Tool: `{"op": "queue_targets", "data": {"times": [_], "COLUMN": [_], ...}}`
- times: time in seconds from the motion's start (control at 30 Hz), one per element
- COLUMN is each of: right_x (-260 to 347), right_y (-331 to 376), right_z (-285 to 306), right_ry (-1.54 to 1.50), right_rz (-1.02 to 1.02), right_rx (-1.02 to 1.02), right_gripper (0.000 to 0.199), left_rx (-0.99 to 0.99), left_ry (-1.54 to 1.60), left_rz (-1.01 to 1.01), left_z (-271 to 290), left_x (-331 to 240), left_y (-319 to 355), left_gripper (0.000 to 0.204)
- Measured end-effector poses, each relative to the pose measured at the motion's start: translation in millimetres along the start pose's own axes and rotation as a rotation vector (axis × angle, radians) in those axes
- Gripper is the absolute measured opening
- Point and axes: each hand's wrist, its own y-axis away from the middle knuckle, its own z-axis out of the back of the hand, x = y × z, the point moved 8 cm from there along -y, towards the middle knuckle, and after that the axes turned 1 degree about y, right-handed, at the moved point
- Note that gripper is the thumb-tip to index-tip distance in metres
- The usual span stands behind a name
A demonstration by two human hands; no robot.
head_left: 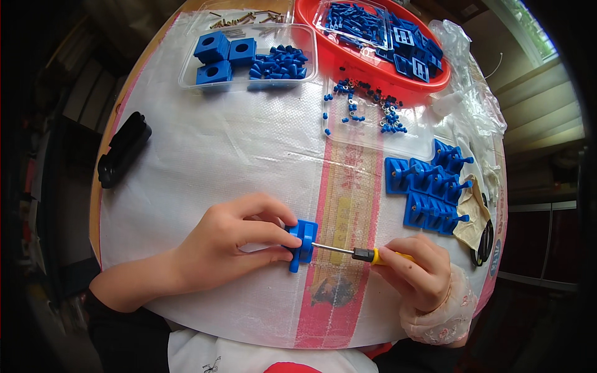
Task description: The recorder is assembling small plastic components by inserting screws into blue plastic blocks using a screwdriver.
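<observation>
Near the front of the table, my left hand (242, 239) is closed around the left side of a small blue plastic bracket with a lever (306, 239). My right hand (413, 267) grips a screwdriver (365, 254) with a yellow and black handle. Its metal shaft points left, and the tip meets the bracket's right side; whether it sits in a screw is too small to tell. At the right, several similar blue bracket assemblies (429, 186) stand close together in a group.
Farther back is a clear tub (311, 69) of blue blocks and small cone-shaped parts. A red basin (444, 81) holds many blue pieces. Small blue parts and rings lie on a clear lid (410, 140). A black case (124, 149) lies left; black-handled scissors (482, 248) rest at right.
</observation>
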Motion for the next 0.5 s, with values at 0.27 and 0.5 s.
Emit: {"op": "queue_targets", "data": {"times": [0.27,0.5], "right_x": [-13.2,-33.1], "right_y": [3.1,9.2], "right_z": [-5.6,-18.6], "right_ry": [-0.330,-0.626], "right_rz": [-0.221,-0.535], "right_rx": [0.086,0.171], "right_gripper": [0.026,0.027], "left_rx": [0.020,0.051], "left_ry": [-0.018,-0.034], "left_rz": [0.021,0.031], "left_z": [2.5,1.3], "left_x": [-3.1,-2.0], "left_y": [-3.8,-4.3], "left_gripper": [0.033,0.036]}}
